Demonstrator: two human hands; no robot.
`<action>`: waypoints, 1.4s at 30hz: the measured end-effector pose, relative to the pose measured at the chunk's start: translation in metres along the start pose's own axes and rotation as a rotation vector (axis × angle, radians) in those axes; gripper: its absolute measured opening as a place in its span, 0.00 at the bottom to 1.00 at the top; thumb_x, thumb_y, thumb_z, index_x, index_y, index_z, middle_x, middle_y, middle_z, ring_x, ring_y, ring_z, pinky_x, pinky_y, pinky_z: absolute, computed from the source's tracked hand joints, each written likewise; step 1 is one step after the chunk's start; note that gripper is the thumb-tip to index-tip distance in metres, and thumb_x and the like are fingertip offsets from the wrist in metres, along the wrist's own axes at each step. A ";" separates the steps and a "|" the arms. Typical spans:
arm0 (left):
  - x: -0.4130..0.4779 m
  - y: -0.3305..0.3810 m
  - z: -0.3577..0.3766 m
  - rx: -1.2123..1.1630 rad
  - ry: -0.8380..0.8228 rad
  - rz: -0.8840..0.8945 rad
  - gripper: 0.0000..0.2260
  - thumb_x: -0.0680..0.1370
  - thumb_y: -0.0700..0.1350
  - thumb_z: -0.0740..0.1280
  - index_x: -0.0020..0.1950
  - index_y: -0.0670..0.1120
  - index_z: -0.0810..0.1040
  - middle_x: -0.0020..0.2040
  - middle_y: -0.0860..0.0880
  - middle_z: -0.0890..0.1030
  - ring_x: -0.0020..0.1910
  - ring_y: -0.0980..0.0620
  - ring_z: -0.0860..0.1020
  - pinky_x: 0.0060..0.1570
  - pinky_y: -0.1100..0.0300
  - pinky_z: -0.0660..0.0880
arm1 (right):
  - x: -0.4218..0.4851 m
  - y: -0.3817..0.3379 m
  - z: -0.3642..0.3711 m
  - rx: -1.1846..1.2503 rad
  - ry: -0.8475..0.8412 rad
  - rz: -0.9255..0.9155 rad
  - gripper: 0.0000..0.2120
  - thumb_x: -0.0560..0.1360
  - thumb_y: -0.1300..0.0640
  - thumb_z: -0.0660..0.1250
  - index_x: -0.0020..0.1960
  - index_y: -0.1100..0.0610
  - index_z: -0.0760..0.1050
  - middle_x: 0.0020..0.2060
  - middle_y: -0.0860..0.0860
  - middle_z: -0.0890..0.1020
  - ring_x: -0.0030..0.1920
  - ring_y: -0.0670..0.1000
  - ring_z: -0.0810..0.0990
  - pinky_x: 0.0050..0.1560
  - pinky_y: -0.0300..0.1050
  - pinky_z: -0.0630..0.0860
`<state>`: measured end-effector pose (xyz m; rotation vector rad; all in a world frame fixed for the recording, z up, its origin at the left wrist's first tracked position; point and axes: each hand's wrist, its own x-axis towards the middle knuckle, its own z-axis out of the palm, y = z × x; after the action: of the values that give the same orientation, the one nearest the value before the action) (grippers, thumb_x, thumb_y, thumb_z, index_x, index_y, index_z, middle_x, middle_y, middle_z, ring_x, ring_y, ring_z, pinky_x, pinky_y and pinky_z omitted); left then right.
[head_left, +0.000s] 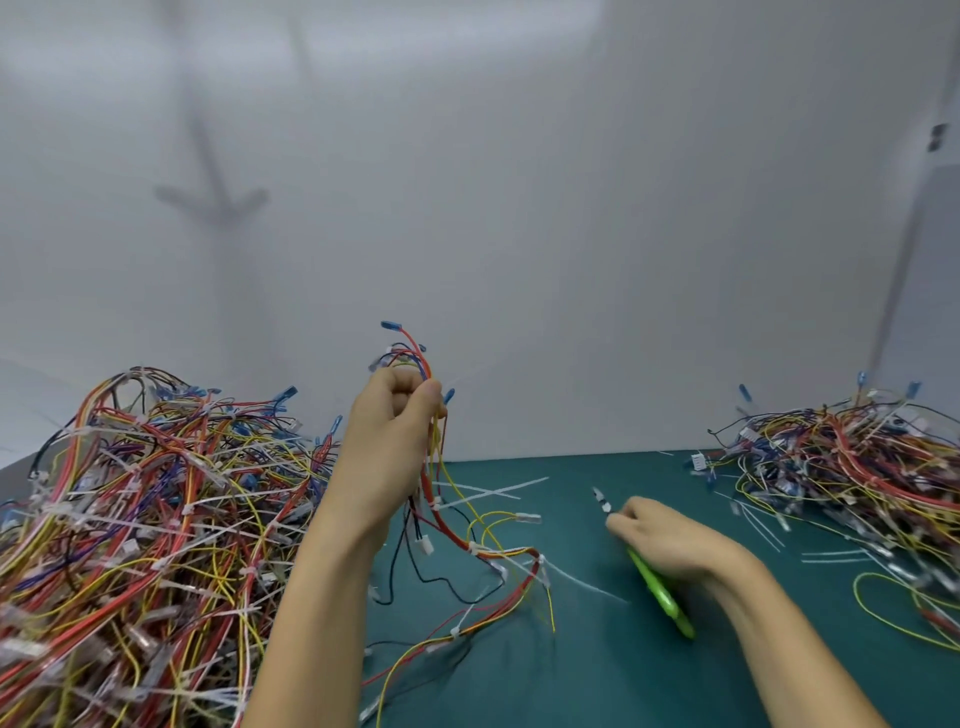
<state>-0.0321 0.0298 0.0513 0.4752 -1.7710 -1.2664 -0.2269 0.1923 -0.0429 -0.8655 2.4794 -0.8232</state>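
A: Where's our wire harness (457, 538)?
B: Above the teal mat (649, 686) — our left hand (395, 447) clenches it, tail trailing onto the mat.
A: Our right hand (662, 535)?
B: Low over the mat, gripping green-handled cutters (657, 587).

A harness (453, 527) of red, yellow and black wires is gripped in the left hand (395, 441), which is raised above the green mat (649, 686). The lower part of the harness is spread on the mat. Green-handled cutters (661, 592) are held in the right hand (670, 535), low over the mat, with the tip pointed away from the person. A left pile (156, 519) of harnesses and a right pile (862, 467) are seen. White cut ties (493, 491) are scattered between them.
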 end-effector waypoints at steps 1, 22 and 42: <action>0.001 0.000 -0.002 -0.005 0.010 0.009 0.06 0.81 0.44 0.64 0.48 0.42 0.76 0.34 0.52 0.79 0.32 0.54 0.70 0.41 0.55 0.72 | -0.001 -0.003 0.000 0.155 0.019 0.001 0.10 0.81 0.53 0.57 0.44 0.57 0.68 0.38 0.53 0.66 0.37 0.52 0.66 0.35 0.46 0.71; -0.009 0.010 0.016 -0.175 -0.001 0.073 0.04 0.78 0.41 0.70 0.49 0.41 0.81 0.42 0.49 0.87 0.41 0.54 0.84 0.47 0.58 0.80 | -0.062 -0.097 -0.012 0.089 0.327 -0.743 0.09 0.82 0.47 0.58 0.42 0.45 0.67 0.39 0.43 0.72 0.41 0.39 0.70 0.41 0.30 0.65; -0.010 0.012 0.021 -0.236 0.020 0.085 0.04 0.77 0.39 0.70 0.49 0.39 0.81 0.41 0.46 0.87 0.41 0.52 0.85 0.43 0.64 0.79 | -0.072 -0.114 0.006 0.118 0.435 -0.728 0.15 0.82 0.45 0.49 0.40 0.49 0.64 0.32 0.49 0.76 0.36 0.55 0.74 0.40 0.57 0.72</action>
<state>-0.0418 0.0543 0.0560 0.2740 -1.5830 -1.3836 -0.1214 0.1650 0.0368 -1.7417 2.4093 -1.5106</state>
